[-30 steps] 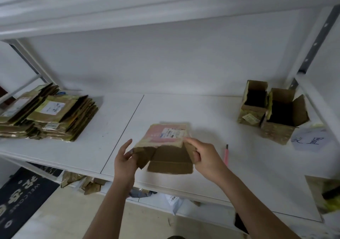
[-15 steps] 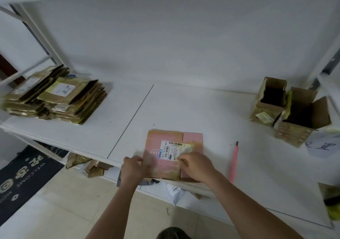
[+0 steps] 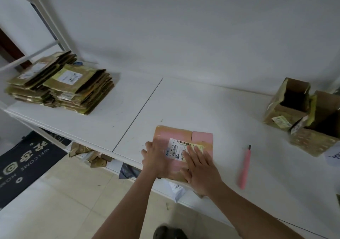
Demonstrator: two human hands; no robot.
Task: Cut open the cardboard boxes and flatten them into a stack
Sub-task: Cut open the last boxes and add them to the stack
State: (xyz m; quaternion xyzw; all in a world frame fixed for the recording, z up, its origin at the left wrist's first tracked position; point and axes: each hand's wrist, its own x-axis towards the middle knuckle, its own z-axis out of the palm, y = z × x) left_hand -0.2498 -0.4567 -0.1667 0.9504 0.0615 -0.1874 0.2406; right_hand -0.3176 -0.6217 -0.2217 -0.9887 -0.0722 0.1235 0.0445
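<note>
A flattened cardboard box (image 3: 181, 136) with pink tape and a white shipping label lies at the front edge of the white shelf (image 3: 211, 109). My left hand (image 3: 156, 158) presses flat on its left part. My right hand (image 3: 199, 167) presses on its right part with straight fingers over the label. A pink utility knife (image 3: 244, 167) lies on the shelf to the right of my hands. Two stacks of flattened boxes (image 3: 62, 84) sit at the far left. Two opened boxes (image 3: 287, 104) stand at the far right.
A paper sheet with writing (image 3: 334, 155) lies at the right edge. Cardboard scraps (image 3: 92, 155) sit on a lower level below the shelf. A dark welcome mat (image 3: 24, 162) covers the floor at left. The shelf's upright posts (image 3: 42, 14) rise at far left.
The box was held up half-folded in both hands; it now lies flat on the shelf edge with both palms pressing on it. My view has tilted down and to the right.
</note>
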